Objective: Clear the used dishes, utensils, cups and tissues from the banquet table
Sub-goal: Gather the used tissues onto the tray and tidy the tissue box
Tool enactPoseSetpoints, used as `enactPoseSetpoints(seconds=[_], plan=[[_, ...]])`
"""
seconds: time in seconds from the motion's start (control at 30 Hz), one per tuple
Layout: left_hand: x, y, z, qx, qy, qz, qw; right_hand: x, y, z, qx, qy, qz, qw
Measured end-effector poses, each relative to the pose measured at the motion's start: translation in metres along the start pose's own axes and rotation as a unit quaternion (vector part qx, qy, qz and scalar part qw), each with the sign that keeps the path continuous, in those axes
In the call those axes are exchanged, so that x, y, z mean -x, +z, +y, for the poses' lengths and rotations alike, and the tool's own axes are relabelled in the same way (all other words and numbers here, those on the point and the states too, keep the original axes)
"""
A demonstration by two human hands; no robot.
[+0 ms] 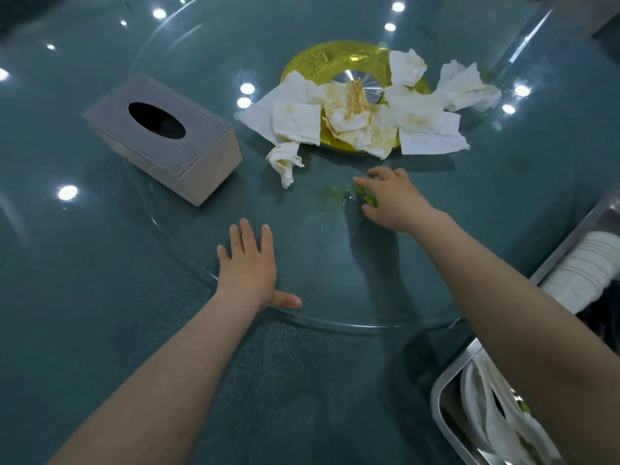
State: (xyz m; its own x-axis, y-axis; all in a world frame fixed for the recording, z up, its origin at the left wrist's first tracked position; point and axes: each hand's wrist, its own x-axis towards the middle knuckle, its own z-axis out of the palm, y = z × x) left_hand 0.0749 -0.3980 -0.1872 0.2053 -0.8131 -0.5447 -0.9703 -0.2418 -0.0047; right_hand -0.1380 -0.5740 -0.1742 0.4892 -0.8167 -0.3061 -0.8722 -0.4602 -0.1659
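closest to the person, at the right edge, a steel tray (446,380) already holds white dishes and spoons, parked within arm's reach so cleared things can be dropped straight in; just behind it, a stack of white cups (583,263) lies in another tray. the left hand (248,263) lies flat with fingers spread on the rim of the glass turntable (335,297), probably to steady it or stop it spinning. further in, the right hand (392,196) has its fingers curled over some small green scraps (367,198) on the glass, and it seems to be pinching them up, though i cannot tell if they are truly caught. beyond that lie the used tissues (355,115), crumpled, stained yellow-brown, heaped over the gold disc (322,62) at the turntable's centre, one twisted piece strayed toward the person. off to the left stands a grey tissue box (167,139), well apart from the heap
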Motion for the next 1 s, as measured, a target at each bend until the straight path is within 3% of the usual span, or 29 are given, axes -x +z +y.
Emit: enactPoseSetpoints(seconds=[0.37,0.67,0.83,1.0], plan=[[-0.003,0.001,-0.007,-0.010,0.004,0.003,1.000,0.052,0.014,-0.003,-0.059,-0.056,0.070,0.994],[-0.001,-0.006,-0.014,-0.002,0.017,-0.003,1.000,0.061,0.008,-0.026,-0.035,-0.025,0.036,0.998],[0.011,-0.021,-0.013,0.034,0.027,-0.013,0.999,0.068,0.002,-0.025,-0.116,0.017,0.088,0.989],[0.036,-0.020,0.012,0.125,0.079,0.049,0.988,0.103,-0.016,-0.017,-0.205,0.037,0.160,0.965]])
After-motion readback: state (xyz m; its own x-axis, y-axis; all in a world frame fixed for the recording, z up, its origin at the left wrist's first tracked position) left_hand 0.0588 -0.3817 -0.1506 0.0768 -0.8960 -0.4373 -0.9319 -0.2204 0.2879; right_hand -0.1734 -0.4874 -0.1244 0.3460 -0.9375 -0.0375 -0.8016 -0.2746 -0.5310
